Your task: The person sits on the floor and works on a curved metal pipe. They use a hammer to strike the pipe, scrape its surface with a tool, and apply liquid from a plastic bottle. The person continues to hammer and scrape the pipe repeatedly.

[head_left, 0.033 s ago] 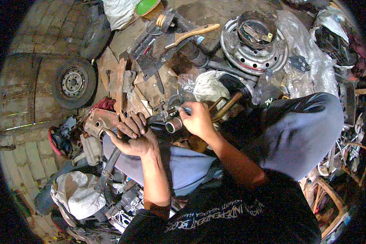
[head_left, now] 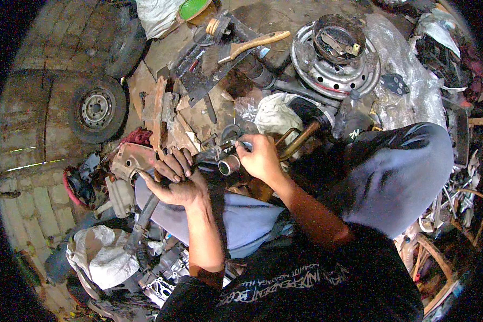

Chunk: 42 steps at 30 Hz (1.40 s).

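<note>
My left hand (head_left: pixel 178 180) is palm up with blackened fingers curled over a long dark metal bar (head_left: pixel 148 212). The bar slants from the parts at lower left up toward my right hand. My right hand (head_left: pixel 258 155) is closed, thumb and fingers pinched together near the bar's upper end. Something small and greyish shows at its fingertips, too hidden to name. Just below those fingers is the open round end of a metal tube (head_left: pixel 229 165). Beyond the right hand stands a brownish bent metal pipe (head_left: pixel 303 139). My legs, in grey-blue trousers, are folded around the work.
A brush (head_left: pixel 252 45) with a wooden handle lies ahead on a dark metal sheet. Farther right, a steel wheel rim (head_left: pixel 333 80) carries a round tin (head_left: pixel 339 40) of small parts. A tyre (head_left: pixel 97 109) leans at left; a white sack (head_left: pixel 103 256) sits at lower left.
</note>
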{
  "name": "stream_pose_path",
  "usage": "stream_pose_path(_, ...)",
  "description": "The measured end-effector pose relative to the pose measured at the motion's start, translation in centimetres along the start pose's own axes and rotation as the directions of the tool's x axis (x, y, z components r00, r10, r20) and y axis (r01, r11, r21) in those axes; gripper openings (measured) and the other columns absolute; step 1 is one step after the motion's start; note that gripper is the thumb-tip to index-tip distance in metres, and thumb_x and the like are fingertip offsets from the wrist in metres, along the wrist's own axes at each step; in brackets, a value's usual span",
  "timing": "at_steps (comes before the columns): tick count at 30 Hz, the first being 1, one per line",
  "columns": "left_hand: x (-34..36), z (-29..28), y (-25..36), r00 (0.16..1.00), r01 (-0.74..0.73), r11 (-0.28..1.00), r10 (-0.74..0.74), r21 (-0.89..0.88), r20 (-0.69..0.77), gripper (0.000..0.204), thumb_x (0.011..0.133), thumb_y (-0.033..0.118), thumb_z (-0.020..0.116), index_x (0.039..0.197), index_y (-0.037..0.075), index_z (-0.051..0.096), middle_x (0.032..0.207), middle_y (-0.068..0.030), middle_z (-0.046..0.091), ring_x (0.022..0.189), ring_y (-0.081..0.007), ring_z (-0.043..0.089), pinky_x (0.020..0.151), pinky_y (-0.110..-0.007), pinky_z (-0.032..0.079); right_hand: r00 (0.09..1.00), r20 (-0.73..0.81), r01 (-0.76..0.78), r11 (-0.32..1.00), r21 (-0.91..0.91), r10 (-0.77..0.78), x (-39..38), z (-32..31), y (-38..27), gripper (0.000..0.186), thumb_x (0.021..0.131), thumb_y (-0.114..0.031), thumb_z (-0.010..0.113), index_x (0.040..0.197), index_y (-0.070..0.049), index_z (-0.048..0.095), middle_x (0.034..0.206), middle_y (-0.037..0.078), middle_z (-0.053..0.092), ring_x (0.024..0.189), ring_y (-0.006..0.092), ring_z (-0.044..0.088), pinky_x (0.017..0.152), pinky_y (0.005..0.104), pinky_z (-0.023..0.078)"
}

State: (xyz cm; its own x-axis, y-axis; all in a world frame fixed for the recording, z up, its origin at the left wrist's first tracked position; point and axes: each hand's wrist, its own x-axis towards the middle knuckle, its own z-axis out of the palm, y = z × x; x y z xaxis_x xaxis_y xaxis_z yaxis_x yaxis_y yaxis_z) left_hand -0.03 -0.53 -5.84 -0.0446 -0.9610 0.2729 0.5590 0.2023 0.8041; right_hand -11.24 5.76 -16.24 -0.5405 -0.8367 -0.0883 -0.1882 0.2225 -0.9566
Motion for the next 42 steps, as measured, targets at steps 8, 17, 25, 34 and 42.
stream_pose_path(8,0.3,-0.2,0.0,0.998,-0.015,1.0,0.013,0.022,0.068,0.061,0.101,0.05,0.03,0.05,0.018,0.031,0.042,0.0012,0.026,0.038,-0.0128,0.026,0.044,-0.028,0.022,0.997,-0.071,-0.047,0.978,-0.204,0.033,1.8,-0.5,5.4,0.019,0.078,-0.015,0.071,0.089,0.001,0.073,0.086,0.025,0.067,0.084,0.04,0.066,0.078,0.045,0.05)
stream_pose_path(17,0.2,0.0,0.0,0.997,-0.001,1.0,0.0,0.015,0.073,0.061,0.101,0.051,0.03,0.051,0.018,0.031,0.043,0.0013,0.027,0.039,-0.0126,0.026,0.045,-0.027,0.021,0.998,-0.019,0.062,0.988,-0.139,-0.065,1.7,-1.8,4.2,0.015,0.076,-0.01,0.073,0.087,0.0,0.072,0.083,0.022,0.066,0.081,0.0401,0.063,0.075,0.0439,0.049)
stream_pose_path(25,0.1,0.7,0.1,1.0,0.003,0.999,-0.003,0.047,0.009,0.06,0.102,0.05,0.029,0.05,0.018,0.032,0.043,0.0013,0.028,0.039,-0.0124,0.027,0.044,-0.028,0.022,0.988,0.065,0.147,0.987,-0.056,-0.144,1.4,-1.3,2.6,0.012,0.076,-0.008,0.072,0.087,-0.002,0.072,0.085,0.022,0.066,0.082,0.0415,0.062,0.075,0.0458,0.048)
stream_pose_path(34,-0.2,1.4,0.3,0.995,0.034,0.998,-0.03,0.045,-0.096,0.061,0.101,0.049,0.03,0.05,0.017,0.033,0.043,0.001,0.029,0.039,-0.013,0.027,0.046,-0.028,0.023,0.987,0.147,-0.003,0.919,-0.394,0.066,2.2,-3.1,5.2,0.014,0.078,-0.005,0.065,0.09,-0.004,0.072,0.088,0.022,0.067,0.089,0.04,0.064,0.082,0.0474,0.049)
stream_pose_path(42,0.0,0.4,0.1,0.999,0.015,1.0,-0.015,0.005,0.041,0.06,0.101,0.05,0.03,0.051,0.017,0.033,0.043,0.0006,0.029,0.04,-0.0127,0.027,0.046,-0.028,0.023,0.944,0.322,0.174,0.942,-0.285,-0.077,3.2,-3.6,6.6,0.014,0.076,-0.007,0.073,0.09,-0.003,0.072,0.089,0.022,0.067,0.087,0.0393,0.064,0.079,0.0439,0.05)
